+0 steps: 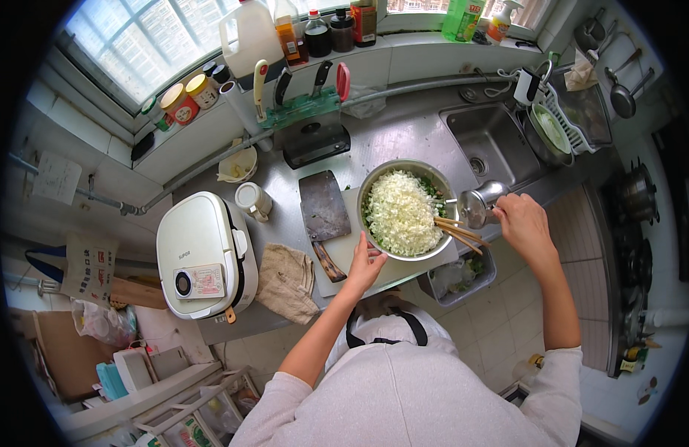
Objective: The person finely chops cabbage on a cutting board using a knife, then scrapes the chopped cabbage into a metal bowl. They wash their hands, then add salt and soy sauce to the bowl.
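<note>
A metal bowl holds a heap of finely chopped pale vegetable, with chopped greens showing round its edge. Several wooden chopsticks lean out over the right rim. My right hand grips a stainless steel spouted pot, tilted with its spout over the bowl. My left hand touches the lower left rim, its fingers apart. Partly beneath the bowl is a white cutting board, on which a cleaver with a worn wooden handle lies to the left.
A white electric cooking appliance, a brown cloth and a lidded jar stand left. Behind are a knife block and bottles on the sill. The sink is at back right; a waste bin is below the counter edge.
</note>
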Tool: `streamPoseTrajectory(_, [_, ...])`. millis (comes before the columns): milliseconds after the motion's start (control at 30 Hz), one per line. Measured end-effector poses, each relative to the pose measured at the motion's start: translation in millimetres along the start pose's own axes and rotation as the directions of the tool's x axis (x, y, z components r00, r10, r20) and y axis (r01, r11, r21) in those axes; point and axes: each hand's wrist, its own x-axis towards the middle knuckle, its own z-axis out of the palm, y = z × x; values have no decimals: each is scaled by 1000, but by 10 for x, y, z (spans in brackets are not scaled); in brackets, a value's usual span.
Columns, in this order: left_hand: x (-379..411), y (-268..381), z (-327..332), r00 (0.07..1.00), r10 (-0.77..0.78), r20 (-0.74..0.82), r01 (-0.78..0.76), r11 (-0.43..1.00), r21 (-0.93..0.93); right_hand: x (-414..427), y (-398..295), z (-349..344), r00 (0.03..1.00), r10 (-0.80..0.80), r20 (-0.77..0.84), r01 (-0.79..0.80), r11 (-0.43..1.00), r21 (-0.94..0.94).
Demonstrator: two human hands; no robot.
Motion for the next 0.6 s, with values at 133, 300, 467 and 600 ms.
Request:
streamPoseTrajectory(133, [9, -65, 6, 1000, 9, 10, -9, 1000, 2, -68, -28, -28, 999, -19, 34, 17, 997, 74])
streamPoseTrajectory(300, [16, -50, 3, 1000, -11, 13, 11, 999, 32, -41, 57, -35, 999, 37, 7, -37, 998, 52])
streamPoseTrajectory(467, [-16, 29, 1, 999, -27, 28, 27, 1000, 3, -87, 104, -10, 999, 31, 14, -31, 999, -19])
streamPoseTrajectory(600, [-20, 40, -1, 999, -39, 24, 39, 999, 24, -102, 5, 12, 998, -47, 32, 45, 996, 71])
